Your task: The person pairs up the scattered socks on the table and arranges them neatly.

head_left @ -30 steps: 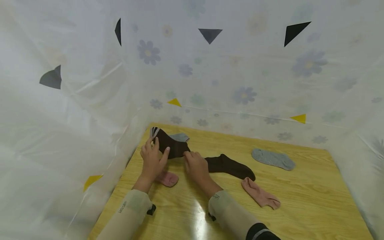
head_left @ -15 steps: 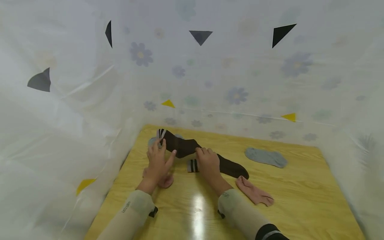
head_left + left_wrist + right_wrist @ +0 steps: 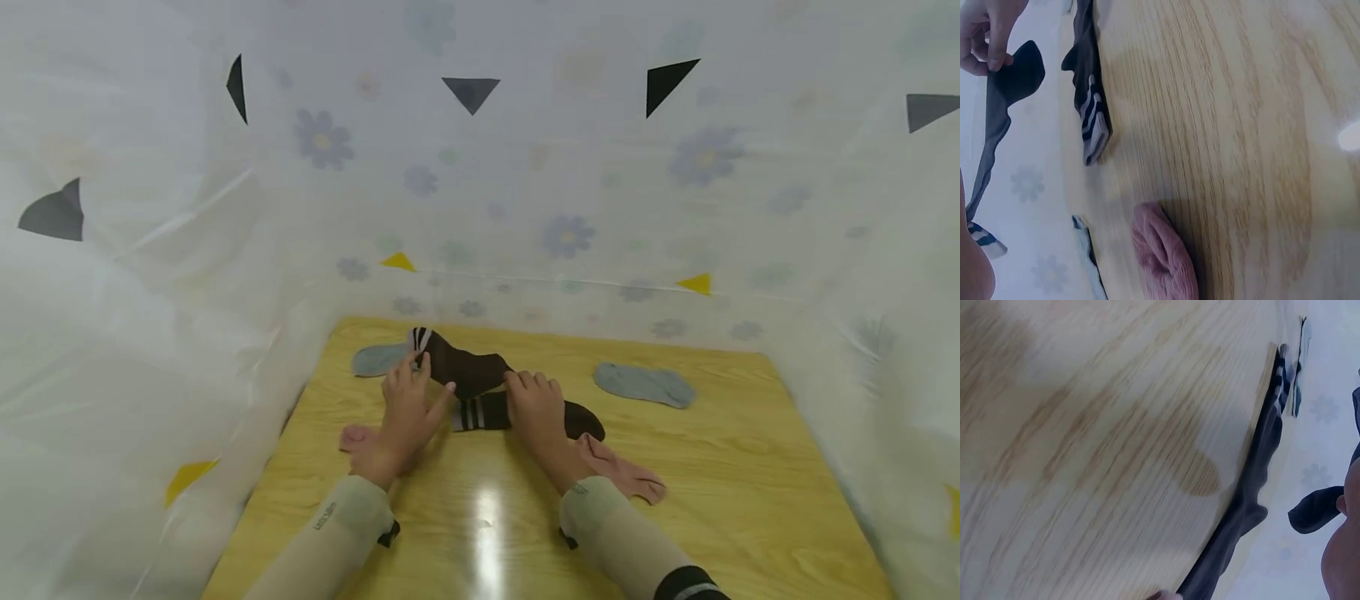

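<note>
Raised off the table, a dark brown sock point(image 3: 465, 367) with a striped cuff stretches between both hands. My left hand point(image 3: 405, 417) holds it at the cuff end, fingers spread along the stripes and thumb near the lower edge. At the toe end my right hand point(image 3: 536, 408) pinches it; the left wrist view shows that thumb and fingertips on the dark fabric point(image 3: 1022, 72). A matching dark sock point(image 3: 583, 421) lies flat on the table just below, partly hidden by the right hand. The right wrist view shows this lying sock point(image 3: 1254, 469) lengthwise, stripes at its far end.
One grey sock point(image 3: 375, 360) lies at the back left, another grey sock point(image 3: 645, 385) at the back right. A pink sock point(image 3: 356, 437) is partly behind the left hand; a second pink sock point(image 3: 626, 473) lies beside the right wrist. White flowered sheeting point(image 3: 495, 183) encloses the wooden table point(image 3: 735, 517).
Both hands have carried the dark sock rightward, from over the left grey sock to above the matching dark sock. The grey sock is now mostly uncovered. The head view has turned slightly right.
</note>
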A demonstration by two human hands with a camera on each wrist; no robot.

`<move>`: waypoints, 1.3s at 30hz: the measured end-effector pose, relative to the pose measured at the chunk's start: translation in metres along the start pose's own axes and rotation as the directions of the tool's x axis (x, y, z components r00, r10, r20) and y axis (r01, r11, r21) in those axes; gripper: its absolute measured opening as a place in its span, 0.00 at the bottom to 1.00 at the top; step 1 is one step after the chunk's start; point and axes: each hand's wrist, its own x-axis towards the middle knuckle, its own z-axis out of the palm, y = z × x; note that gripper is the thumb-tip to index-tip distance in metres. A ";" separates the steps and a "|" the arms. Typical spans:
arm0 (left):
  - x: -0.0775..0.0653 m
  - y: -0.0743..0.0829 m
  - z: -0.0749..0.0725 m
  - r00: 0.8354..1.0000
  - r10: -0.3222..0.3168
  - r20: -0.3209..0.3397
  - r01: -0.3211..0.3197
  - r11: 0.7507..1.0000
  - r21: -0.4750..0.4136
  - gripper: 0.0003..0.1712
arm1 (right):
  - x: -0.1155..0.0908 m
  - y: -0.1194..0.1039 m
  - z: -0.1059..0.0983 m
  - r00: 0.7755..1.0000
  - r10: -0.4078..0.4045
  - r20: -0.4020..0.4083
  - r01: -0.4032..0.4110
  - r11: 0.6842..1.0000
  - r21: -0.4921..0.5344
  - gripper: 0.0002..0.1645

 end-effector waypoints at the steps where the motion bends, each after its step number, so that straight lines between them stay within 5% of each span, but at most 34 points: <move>1: 0.000 0.001 0.002 1.000 0.010 -0.001 -0.010 1.000 -0.004 0.44 | -0.001 0.002 -0.001 1.000 0.005 0.006 -0.005 1.000 0.000 0.08; 9: -0.001 0.006 0.014 0.998 0.018 0.057 -0.018 1.000 -0.002 0.44 | -0.009 0.019 -0.007 1.000 0.012 -0.006 -0.012 1.000 -0.016 0.08; 16: -0.004 0.013 0.025 0.995 0.038 0.097 -0.038 0.999 -0.001 0.45 | -0.019 0.035 -0.013 0.998 -0.016 -0.057 0.013 0.999 -0.045 0.26; 24: -0.002 0.024 0.033 0.987 0.076 0.138 -0.073 0.997 -0.031 0.43 | -0.024 0.053 -0.027 1.000 -0.009 -0.002 0.009 0.997 -0.072 0.05; 39: -0.002 0.032 0.048 0.977 0.097 0.190 -0.095 0.995 -0.021 0.44 | -0.033 0.072 -0.042 0.988 0.040 0.151 -0.031 0.998 -0.058 0.10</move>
